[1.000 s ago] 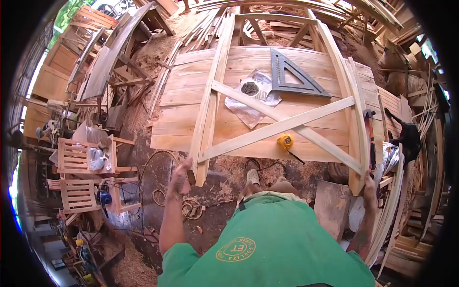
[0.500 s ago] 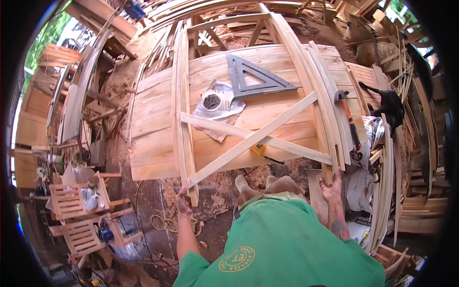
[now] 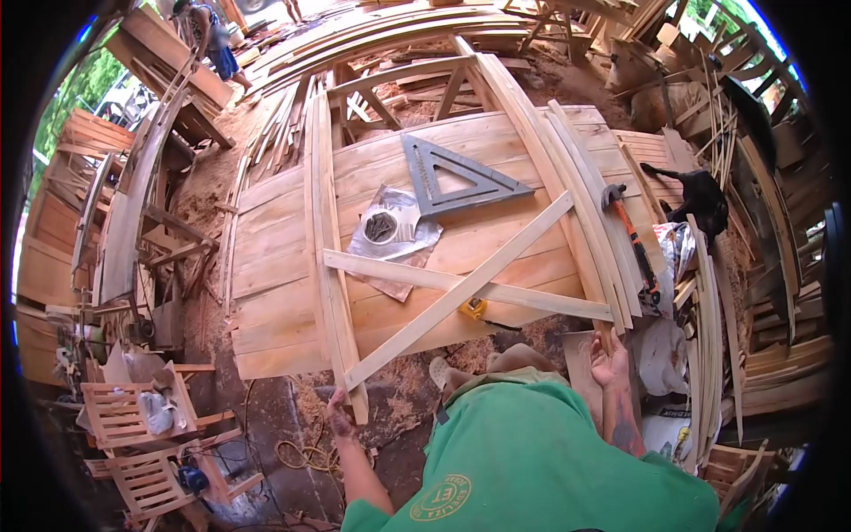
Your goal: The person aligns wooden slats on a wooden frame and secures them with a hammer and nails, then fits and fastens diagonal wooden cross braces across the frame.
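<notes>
A wooden frame with two long side rails and two crossed slats lies over a wide plank panel. My left hand grips the near end of the left rail. At the near end of the right rail, my right hand holds on with its palm turned up; some fingers are hidden. Between the rails are a grey triangular square, a white tub of nails on a plastic bag, and a yellow tape measure near the slats. Beside the right rail lies an orange-handled hammer.
A black dog is beyond the hammer on the right. Slatted wooden pieces stand at left, near a coiled yellow cord on the floor. Stacked boards line the right side. Another person is at the far upper left.
The view has shifted, so the near end of the frame and my hands sit lower in it. Both hands stay at the rail ends. More of the far person shows.
</notes>
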Demonstrator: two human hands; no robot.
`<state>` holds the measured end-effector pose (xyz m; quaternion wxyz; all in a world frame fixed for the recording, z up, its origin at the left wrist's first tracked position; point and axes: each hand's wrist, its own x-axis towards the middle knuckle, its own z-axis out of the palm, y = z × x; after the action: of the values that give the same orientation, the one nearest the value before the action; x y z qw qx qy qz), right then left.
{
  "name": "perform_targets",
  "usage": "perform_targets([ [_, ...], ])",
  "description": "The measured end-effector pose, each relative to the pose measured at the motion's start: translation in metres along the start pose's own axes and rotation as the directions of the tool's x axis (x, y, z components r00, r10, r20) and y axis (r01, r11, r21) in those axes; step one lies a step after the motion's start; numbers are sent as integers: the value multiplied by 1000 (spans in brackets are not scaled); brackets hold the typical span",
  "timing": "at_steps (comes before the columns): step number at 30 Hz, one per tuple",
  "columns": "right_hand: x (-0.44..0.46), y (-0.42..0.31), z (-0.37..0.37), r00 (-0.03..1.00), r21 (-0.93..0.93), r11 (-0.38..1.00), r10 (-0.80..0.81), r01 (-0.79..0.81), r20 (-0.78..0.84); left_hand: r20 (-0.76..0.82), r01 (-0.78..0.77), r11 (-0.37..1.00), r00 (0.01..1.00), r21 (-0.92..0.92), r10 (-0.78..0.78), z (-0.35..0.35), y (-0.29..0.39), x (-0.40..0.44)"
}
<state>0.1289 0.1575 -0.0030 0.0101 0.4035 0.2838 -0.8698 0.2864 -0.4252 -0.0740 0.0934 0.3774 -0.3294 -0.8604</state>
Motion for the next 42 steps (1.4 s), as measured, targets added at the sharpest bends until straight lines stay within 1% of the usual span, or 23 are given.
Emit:
perform_targets([
  [2, -26, -7, 18, 998, -44, 999, 21, -19, 51, -27, -37, 999, 999, 34, 38, 27, 19, -20],
  [6, -77, -17, 54, 945, -338, 899, -320, 277, -75, -1, -235, 947, 970, 217, 241, 45, 57, -42],
  [9, -115, -30, 83, 838, -558, 667, -536, 493, 99, 249, -391, 842, 916, 371, 316, 110, 119, -82],
  [12, -139, -58, 117, 655, -661, 417, -740, 624, 151, 236, -626, 726, 779, 284, 580, 153, 161, -100],
  [14, -143, -89, 130, 422, -689, 72, -834, 721, 355, 270, -728, 625, 685, 280, 677, 164, 184, -105],
  [18, -160, -147, 191, 70, -806, -410, -873, 426, 482, 415, -867, 330, 475, 374, 776, 179, 214, -119],
  [20, -154, -164, 222, -61, -773, -382, -910, 507, 410, 471, -879, 120, 358, 462, 806, 184, 226, -108],
  [21, -155, -176, 234, -108, -762, -460, -878, 455, 466, 333, -835, -76, 133, 546, 933, 153, 232, -69],
  [22, -151, -191, 239, -154, -747, -535, -840, 395, 520, 119, -882, 1, 65, 471, 991, 191, 238, -62],
  [25, -134, -226, 257, -374, -585, -767, -641, 265, 671, 209, -933, -217, -160, 287, 965, 239, 284, -39],
  [27, -144, -242, 282, -465, -514, -838, -533, 181, 706, 238, -862, -311, -230, 400, 943, 276, 320, -49],
  [28, -150, -253, 293, -529, -491, -865, -369, -107, 764, 230, -745, -274, -164, 609, 959, 280, 335, -56],
  [29, -152, -258, 303, -535, -437, -811, -187, -389, 824, 293, -768, -282, -128, 575, 947, 300, 344, -69],
  [30, -148, -254, 312, -529, -434, -814, -190, -386, 827, 325, -808, -332, -185, 487, 927, 310, 354, -66],
  [31, -142, -245, 321, -597, -574, -813, -510, 98, 620, 350, -837, -378, -243, 395, 905, 318, 365, -63],
  [32, -135, -236, 324, -474, -567, -607, -793, 557, 384, 415, -918, -356, -260, 175, 872, 337, 365, -70],
  [34, -105, -252, 311, -435, -599, -546, -835, 586, 336, 464, -951, -304, -291, -48, 837, 349, 367, -74],
  [36, -81, -249, 318, -609, -36, -651, -726, 758, 321, 557, -949, -278, -312, -148, 769, 342, 374, -65],
  [37, -74, -232, 334, -505, 362, -397, -816, 843, 280, 561, -952, -274, -301, -134, 771, 341, 374, -64],
  [38, -76, -231, 332, -492, 357, -383, -818, 852, 297, 555, -944, -289, -328, -160, 765, 341, 374, -64],
  [39, -83, -237, 329, -566, 54, -620, -674, 783, 474, 544, -934, -307, -356, -182, 760, 341, 374, -63],
  [41, -84, -269, 335, -630, -228, -962, -271, 150, 728, 501, -927, -327, -374, -183, 780, 343, 377, -60],
  [42, -61, -297, 334, -618, -194, -967, -256, 168, 743, 461, -917, -343, -399, -204, 792, 341, 381, -57],
])
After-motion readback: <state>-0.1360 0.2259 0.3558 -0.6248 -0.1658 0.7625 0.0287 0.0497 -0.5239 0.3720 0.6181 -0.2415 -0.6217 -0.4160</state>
